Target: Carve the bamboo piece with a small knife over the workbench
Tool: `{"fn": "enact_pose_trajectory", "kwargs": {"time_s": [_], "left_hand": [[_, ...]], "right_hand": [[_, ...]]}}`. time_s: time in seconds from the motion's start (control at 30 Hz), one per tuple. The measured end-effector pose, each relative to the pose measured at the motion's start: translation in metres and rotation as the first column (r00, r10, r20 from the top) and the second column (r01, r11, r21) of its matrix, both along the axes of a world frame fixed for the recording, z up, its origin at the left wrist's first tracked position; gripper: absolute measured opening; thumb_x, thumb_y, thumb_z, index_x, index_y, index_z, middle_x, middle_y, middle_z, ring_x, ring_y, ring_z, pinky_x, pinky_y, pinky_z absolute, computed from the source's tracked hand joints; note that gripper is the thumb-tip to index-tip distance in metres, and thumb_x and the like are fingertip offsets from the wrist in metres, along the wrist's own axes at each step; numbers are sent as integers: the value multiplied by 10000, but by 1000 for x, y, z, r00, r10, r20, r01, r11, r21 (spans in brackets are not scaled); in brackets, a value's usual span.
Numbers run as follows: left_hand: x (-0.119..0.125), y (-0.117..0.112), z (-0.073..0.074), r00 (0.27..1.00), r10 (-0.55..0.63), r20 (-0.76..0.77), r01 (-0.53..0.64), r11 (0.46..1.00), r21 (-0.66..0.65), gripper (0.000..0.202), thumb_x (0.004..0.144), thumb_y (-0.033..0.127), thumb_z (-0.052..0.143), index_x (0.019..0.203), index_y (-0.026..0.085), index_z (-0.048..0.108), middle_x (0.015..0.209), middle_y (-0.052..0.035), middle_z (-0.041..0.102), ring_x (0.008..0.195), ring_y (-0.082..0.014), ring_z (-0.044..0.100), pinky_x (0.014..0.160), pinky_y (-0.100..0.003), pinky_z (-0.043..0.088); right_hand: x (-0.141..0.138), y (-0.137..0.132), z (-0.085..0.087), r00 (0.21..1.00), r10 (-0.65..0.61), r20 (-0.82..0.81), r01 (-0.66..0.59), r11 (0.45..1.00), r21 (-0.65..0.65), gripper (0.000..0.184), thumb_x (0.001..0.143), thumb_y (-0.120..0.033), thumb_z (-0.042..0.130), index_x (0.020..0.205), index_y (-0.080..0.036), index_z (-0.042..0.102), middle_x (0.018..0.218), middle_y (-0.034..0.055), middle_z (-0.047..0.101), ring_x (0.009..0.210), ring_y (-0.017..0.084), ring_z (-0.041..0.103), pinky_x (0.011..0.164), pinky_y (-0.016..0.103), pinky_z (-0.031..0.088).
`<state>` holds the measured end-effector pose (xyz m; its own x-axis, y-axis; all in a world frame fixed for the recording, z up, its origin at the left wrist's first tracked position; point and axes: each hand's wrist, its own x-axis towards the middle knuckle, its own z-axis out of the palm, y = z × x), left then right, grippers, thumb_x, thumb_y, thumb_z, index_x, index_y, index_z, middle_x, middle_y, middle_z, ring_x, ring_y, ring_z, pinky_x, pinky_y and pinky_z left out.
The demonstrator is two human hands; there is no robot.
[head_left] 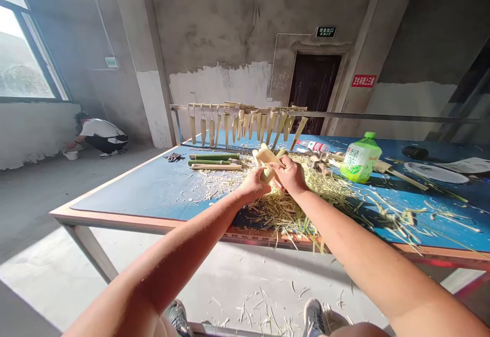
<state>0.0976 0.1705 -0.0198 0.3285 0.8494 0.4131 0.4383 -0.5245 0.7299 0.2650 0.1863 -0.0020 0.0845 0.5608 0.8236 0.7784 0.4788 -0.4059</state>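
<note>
Over the front part of the table, my left hand (256, 185) is closed round a pale piece of bamboo (267, 156). My right hand (292, 174) is closed on the same pale bamboo from the right side. The two hands sit close together, and the fingers partly cover the piece. Something reddish shows just below my right hand, too small to name. Beneath both hands spreads a heap of bamboo shavings (329, 194). Green bamboo lengths (214, 157) and a peeled stick (216, 167) lie left of my hands.
Carved bamboo pieces (226, 127) hang along a rail behind the blue table (133, 194). A green bottle (361, 158) stands at right, near a lying clear bottle (314, 146) and a white oval plate (435, 172). A person (101, 134) crouches by the left wall with a bucket (71, 155).
</note>
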Motion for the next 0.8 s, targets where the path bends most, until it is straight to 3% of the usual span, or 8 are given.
{"fn": "enact_pose_trajectory", "kwargs": {"time_s": [0.1,0.23,0.37,0.53,0.7,0.8], "left_hand": [[1,2,-1,998,13,-53,-10,998,65,460,594,129,639,1054,120,621,800,11,559,689,-111,453,589,-220,350],[3,2,0,992,90,-93,-82,993,87,396,600,127,628,995,116,622,771,10,550,668,-114,441,571,-233,332],[3,-1,2,990,74,-122,-62,993,97,458,604,135,637,1061,142,623,793,7,574,683,-122,467,588,-236,343],[3,-1,4,971,165,-170,-144,981,129,406,642,149,633,1047,141,630,825,-15,610,703,-136,491,606,-243,355],[3,-2,4,965,163,-205,-130,978,164,535,649,156,642,1183,180,607,888,-20,639,735,-147,529,624,-243,365],[3,-4,4,960,178,-218,-143,975,167,494,665,166,642,1158,164,611,893,-37,649,745,-160,544,621,-252,374]], "right_hand": [[0,-1,3,987,-92,-129,93,996,4,268,842,-437,640,707,-223,551,681,34,672,583,160,537,528,251,324],[0,-4,3,998,51,43,-49,997,-51,226,826,-395,667,723,-218,570,683,23,674,593,154,547,549,246,329],[2,-4,4,989,-127,-74,126,992,-24,259,849,-409,647,707,-217,547,686,37,673,580,154,525,549,250,321],[-1,-3,3,997,14,70,-11,999,-39,223,834,-399,668,731,-221,582,689,31,684,584,153,549,559,247,321],[2,-2,6,981,-182,-63,181,983,-7,262,859,-429,627,716,-223,550,655,28,650,551,150,498,525,252,274],[0,-4,4,997,-58,56,59,998,-29,254,848,-433,635,721,-226,562,639,16,640,546,147,499,537,251,281]]}}
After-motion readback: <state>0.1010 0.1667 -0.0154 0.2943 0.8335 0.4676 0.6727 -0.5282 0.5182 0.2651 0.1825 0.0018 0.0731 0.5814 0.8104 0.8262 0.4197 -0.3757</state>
